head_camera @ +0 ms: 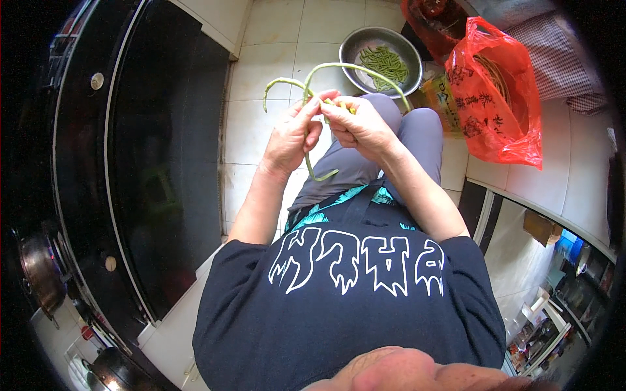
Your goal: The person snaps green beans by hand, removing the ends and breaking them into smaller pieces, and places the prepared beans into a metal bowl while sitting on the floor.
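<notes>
Long green beans (337, 64) arch out from between my two hands, over my lap. My left hand (295, 129) pinches them with thumb and fingers, and one bean end hangs below it, curling near my thigh. Touching it at the fingertips, my right hand (359, 119) holds short green bean pieces against its palm. A metal basin (346, 46) stands on the floor beyond my knees, with many short cut bean pieces (384, 66) inside.
A red plastic bag (489, 117) holding long brownish strands stands to the right of my knees, beside a yellow-green printed bag (440, 100). Black cabinet doors (166, 161) rise on the left. Checked cloth (547, 49) lies at the upper right.
</notes>
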{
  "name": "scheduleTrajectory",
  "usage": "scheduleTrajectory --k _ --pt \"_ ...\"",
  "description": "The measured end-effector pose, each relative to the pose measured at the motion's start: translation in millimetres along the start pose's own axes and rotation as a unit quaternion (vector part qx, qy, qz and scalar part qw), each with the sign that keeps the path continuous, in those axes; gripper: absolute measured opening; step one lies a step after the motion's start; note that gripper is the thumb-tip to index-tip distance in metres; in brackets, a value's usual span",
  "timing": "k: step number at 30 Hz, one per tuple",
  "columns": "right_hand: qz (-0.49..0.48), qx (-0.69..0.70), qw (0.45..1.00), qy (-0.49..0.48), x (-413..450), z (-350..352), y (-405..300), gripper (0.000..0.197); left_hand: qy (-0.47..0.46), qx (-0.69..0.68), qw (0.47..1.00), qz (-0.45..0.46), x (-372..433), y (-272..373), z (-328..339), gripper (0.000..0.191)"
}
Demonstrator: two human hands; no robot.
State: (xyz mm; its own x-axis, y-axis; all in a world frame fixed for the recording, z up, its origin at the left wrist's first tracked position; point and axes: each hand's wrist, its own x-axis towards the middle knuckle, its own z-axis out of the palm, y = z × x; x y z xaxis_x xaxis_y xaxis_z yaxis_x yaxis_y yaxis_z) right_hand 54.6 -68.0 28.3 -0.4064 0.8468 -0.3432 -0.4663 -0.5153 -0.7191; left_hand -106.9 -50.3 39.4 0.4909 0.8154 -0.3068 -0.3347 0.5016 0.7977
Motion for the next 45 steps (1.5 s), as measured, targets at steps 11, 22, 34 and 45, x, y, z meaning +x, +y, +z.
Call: scheduleTrajectory --k 11,22,34,45 --pt "0.017 -0.132 0.99 0.036 -5 14 -13 0.024 0.088 -0.038 0.991 0.09 12 -6 -13 0.019" --pt "-0.273 -0.254 0.915 0.153 -17 25 -8 0.015 0.143 -0.188 0.963 0.131 22 0 -24 0.021" --pt "-0.305 -0.339 0.87 0.187 5 -10 -12 0.019 0.109 -0.125 0.982 0.093 9 3 -9 0.026" --pt "-0.39 -0.597 0.691 0.118 17 -10 3 0.023 0.102 -0.112 0.989 0.006 15 -12 -14 0.024"
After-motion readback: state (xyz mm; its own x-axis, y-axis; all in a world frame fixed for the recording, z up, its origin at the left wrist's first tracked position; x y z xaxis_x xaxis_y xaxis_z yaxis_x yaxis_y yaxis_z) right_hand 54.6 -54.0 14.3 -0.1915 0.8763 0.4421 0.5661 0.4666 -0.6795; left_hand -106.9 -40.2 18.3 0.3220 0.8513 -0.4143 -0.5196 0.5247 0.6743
